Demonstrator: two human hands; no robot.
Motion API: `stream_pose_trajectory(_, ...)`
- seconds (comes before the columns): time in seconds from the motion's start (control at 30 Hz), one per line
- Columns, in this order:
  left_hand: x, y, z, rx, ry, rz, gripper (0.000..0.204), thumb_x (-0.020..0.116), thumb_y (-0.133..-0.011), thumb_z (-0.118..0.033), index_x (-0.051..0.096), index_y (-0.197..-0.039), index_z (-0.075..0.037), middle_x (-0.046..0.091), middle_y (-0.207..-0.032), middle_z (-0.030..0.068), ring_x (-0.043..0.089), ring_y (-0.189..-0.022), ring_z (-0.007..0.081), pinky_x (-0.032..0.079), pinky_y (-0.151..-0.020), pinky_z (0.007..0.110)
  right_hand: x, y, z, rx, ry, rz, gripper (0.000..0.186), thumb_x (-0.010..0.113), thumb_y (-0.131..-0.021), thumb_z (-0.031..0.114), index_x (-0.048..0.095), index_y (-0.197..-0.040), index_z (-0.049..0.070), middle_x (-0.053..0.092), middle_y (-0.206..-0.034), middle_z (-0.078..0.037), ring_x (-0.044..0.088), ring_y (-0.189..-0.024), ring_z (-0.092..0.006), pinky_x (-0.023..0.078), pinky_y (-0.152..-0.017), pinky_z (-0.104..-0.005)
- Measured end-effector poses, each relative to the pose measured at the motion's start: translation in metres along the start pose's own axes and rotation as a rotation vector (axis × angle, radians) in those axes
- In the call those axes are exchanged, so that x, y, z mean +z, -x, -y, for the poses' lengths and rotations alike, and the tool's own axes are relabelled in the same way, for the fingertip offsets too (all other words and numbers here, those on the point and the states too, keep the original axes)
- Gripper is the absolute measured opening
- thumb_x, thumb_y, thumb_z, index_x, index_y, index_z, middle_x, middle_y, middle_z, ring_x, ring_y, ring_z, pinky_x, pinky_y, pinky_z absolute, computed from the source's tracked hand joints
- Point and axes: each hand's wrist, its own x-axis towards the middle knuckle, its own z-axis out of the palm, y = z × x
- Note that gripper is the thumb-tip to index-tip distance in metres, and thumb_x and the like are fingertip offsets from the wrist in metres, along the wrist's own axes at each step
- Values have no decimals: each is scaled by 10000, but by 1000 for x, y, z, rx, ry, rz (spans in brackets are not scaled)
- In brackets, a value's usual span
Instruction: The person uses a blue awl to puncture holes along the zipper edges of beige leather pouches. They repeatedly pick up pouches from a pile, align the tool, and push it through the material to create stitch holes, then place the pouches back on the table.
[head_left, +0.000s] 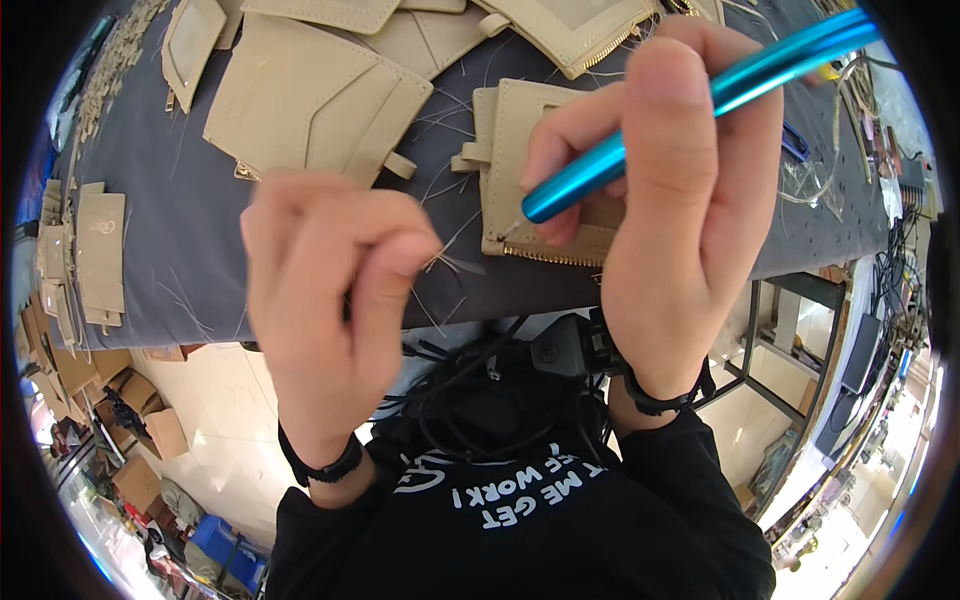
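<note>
One beige wallet [507,170] (gold zipper [550,258], edge stitching [492,200]), right hand [675,195] around glossy blue pen [775,78], left hand [325,260] in loose fist.

Passable at left over dark surface [170,200], between beige stack [103,260] and left hand [320,270]. Blocked beyond by large beige panel [300,95]. Narrow toward right hand [685,200], with loose threads [441,260] across. Barred upper right by slanting blue pen-like tool [590,182].
</note>
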Motion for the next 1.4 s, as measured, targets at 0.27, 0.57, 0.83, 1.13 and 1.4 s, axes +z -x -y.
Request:
stream_pose_trajectory(0.27, -29, -20, -4, -731, -312, -97, 387, 544, -883, -372, 567, -834, 11, 523, -732, 93, 476, -635, 189, 391, -614, 303, -4, -6, 13, -24, -101, -25, 306, 316, -952, 334, 368, -1025, 42, 500, -524, -153, 421, -341, -157, 346, -332, -230)
stream_pose_trajectory(0.57, -24, -16, 14, -654, -82, -178, 423, 678, -774, -382, 560, -864, 15, 481, -632, 64, 449, -604, 169, 395, -589, 296, -8, -2, 13, -115, -308, -61, 230, 286, -956, 341, 344, -926, 120, 459, -457, -107, 374, -304, -145, 301, -295, -235)
stream_pose_trajectory(0.83, -22, -26, -2, -667, -539, -36, 653, 601, -750, -585, 516, -1025, 1, 579, -921, 130, 552, -835, 248, 296, -894, 357, -31, 3, 25, -165, -437, -12, 279, 344, -933, 343, 300, -898, 69, 488, -464, -151, 453, -336, -180, 365, -332, -243)
stream_pose_trajectory(1.13, -31, -23, 10, -683, -242, 63, 596, 672, -740, -490, 508, -1032, 4, 578, -959, 109, 537, -820, 179, 367, -811, 319, -38, 6, 33, -258, -429, -129, 222, 251, -964, 327, 351, -916, 135, 424, -442, -76, 301, -275, -129, 258, -262, -238)
stream_pose_trajectory(1.4, -30, -17, -6, -259, -62, -481, 180, 598, -841, -72, 502, -968, 12, 487, -911, 91, 456, -807, 148, 401, -713, 280, -48, 10, 49, -293, -518, -212, 234, 261, -969, 295, 387, -926, 103, 405, -457, -35, 268, -294, -98, 209, -270, -227)
